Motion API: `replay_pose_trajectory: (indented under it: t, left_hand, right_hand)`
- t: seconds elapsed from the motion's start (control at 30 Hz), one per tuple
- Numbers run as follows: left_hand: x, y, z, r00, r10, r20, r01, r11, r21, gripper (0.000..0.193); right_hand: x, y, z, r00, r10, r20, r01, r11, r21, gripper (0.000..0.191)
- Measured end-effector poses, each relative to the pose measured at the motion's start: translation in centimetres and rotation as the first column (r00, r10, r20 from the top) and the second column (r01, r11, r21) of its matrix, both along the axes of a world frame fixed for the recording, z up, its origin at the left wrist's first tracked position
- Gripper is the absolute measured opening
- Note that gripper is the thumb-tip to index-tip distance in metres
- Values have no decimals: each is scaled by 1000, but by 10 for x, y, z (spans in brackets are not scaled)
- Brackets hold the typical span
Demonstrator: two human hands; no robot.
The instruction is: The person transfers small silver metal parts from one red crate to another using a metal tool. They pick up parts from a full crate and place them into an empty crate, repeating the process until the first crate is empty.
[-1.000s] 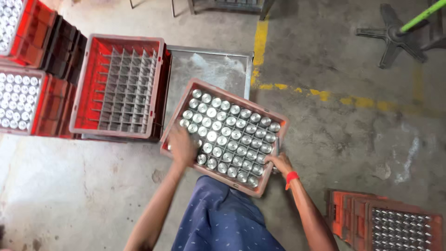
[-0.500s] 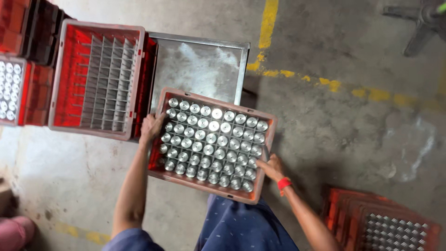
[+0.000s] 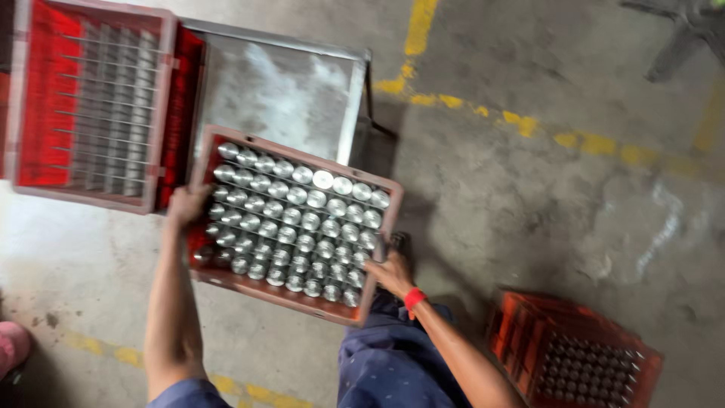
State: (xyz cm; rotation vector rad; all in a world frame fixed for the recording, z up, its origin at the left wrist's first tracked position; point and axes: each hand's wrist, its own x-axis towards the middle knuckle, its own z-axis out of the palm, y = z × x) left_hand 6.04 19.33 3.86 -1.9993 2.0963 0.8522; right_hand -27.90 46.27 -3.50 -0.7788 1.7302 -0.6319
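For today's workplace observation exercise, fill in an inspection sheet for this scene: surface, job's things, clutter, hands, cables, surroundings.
Surface: metal table, worn and scratched, on a concrete floor.
Job's things: red crate full of silver caps, carried over the table's near edge.
Clutter: empty red crate with wire dividers to the left; another filled crate on the floor.
Hands: left hand grips the crate's left side; right hand grips its right side, red wristband.
Cables: nothing seen.
Surroundings: yellow floor line.
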Motion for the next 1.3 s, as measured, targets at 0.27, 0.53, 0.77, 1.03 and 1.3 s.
replay_pose_trajectory:
  t: [0.27, 0.53, 0.77, 1.03, 1.3]
  left_hand:
    - [-3, 23, -32, 992, 111, -61, -114, 991, -65, 58]
    - [10, 125, -77, 963, 134, -235, -99, 983, 157, 37]
    - [-57, 286, -137, 950, 212, -229, -185, 974, 135, 32]
    - [-263, 487, -201, 941, 238, -240, -148, 929, 339, 48]
    - [-441, 660, -288, 946, 240, -218, -113, 875, 470, 67]
  right_hand:
    - [8, 57, -18, 995, -96, -32, 82, 950, -301, 67]
    - [-38, 186, -21, 984, -163, 69, 152, 977, 146, 56]
    - [-110, 323, -75, 963, -113, -246, 196, 918, 346, 74]
    - [-261, 482, -124, 931, -208, -300, 344, 776, 528, 51]
    - [-414, 616, -183, 903, -33, -429, 324, 707, 628, 62]
